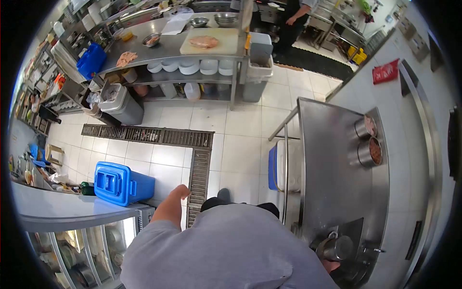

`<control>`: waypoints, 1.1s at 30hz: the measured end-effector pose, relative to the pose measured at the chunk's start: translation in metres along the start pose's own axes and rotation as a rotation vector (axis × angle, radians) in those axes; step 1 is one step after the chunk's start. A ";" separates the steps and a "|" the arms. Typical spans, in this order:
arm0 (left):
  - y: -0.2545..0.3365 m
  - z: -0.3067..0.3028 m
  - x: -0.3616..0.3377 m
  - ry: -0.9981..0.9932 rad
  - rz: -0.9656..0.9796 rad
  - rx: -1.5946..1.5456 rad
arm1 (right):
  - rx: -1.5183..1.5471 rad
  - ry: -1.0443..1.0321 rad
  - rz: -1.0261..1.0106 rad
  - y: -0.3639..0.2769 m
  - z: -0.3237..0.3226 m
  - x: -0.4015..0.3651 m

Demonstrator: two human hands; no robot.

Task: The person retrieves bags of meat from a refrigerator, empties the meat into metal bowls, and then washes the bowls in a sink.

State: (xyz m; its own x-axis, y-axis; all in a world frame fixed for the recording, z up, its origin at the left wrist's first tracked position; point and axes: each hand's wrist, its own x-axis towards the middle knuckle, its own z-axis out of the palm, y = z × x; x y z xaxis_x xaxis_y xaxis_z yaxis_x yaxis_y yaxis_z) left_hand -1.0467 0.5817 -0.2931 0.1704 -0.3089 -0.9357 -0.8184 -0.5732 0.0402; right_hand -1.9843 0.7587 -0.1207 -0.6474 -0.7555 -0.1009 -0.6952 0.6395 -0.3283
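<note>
My left hand (181, 191) hangs above the floor drain, right of a blue lidded bin (115, 183). Its fingers look loosely curled, with no object visible in them. At the lower right, my right hand (330, 265) is closed on a metal pot (339, 247) over the sink end of the steel counter (327, 168). The pot and the picture's edge hide part of that hand. Two round metal containers with food, one (365, 127) behind the other (370, 152), stand against the counter's back edge.
Ahead, a steel worktable (163, 53) carries a cutting board (230, 42) with raw meat, bowls and a blue jug (91, 61). Grey trash bins (127, 107) stand beside it. A glass-front case (72, 216) is at lower left. Another person (293, 24) stands at the back.
</note>
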 end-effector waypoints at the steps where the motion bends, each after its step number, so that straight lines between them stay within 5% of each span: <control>1: -0.008 -0.021 0.021 0.032 0.035 0.023 | 0.215 0.867 -0.061 0.013 0.049 0.020; 2: -0.019 -0.036 0.054 0.110 0.239 0.295 | 0.130 0.977 0.004 -0.042 0.039 0.027; 4: -0.017 -0.057 0.087 0.570 0.341 0.194 | 0.325 0.792 -0.009 -0.128 0.021 0.060; 9: 0.038 -0.138 0.068 0.560 0.494 -0.365 | 1.203 -0.020 -0.185 -0.315 0.020 0.174; 11: 0.044 -0.151 0.079 0.564 0.532 -0.455 | 1.490 -0.504 0.052 -0.486 0.014 0.170; 13: 0.044 -0.170 0.066 0.460 0.477 -0.459 | 1.368 -0.720 0.040 -0.615 0.062 0.188; 15: -0.003 -0.153 0.129 0.684 0.850 0.019 | 1.109 -0.900 -0.189 -0.707 0.151 0.230; 16: -0.013 -0.162 0.092 0.589 0.679 -0.033 | 0.917 -0.973 -0.246 -0.780 0.183 0.211; 17: -0.019 -0.171 0.059 0.518 0.395 -0.231 | 0.781 -0.981 -0.329 -0.836 0.234 0.198; 18: -0.039 -0.177 0.041 0.485 0.342 -0.187 | 0.450 -0.926 -0.744 -0.896 0.290 0.195; 19: -0.067 -0.174 0.052 0.353 0.208 -0.201 | 0.283 -0.871 -0.907 -0.953 0.344 0.175; 21: -0.113 -0.186 0.028 0.234 0.010 -0.345 | 0.231 -0.825 -1.361 -1.079 0.349 0.077; 22: -0.149 -0.171 0.039 0.419 0.123 -0.165 | 0.194 -0.847 -1.524 -1.125 0.387 0.057; 24: -0.132 -0.199 -0.020 0.617 -0.353 -1.321 | -0.016 -1.007 -1.553 -1.227 0.351 -0.017; 27: -0.129 -0.215 -0.044 0.864 -0.375 -1.698 | 0.226 -0.729 -1.847 -1.333 0.372 -0.068; 33: -0.090 -0.246 0.007 0.849 -0.222 -1.893 | 0.299 -0.405 -2.000 -1.490 0.432 -0.105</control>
State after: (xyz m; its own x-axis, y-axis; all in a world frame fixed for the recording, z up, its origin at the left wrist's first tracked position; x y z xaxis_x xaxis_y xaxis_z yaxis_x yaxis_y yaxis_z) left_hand -0.8364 0.4445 -0.2167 0.7673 -0.0178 -0.6410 0.5918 -0.3654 0.7185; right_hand -0.7453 -0.1762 -0.0264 0.8983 -0.2355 0.3709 -0.1099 -0.9378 -0.3292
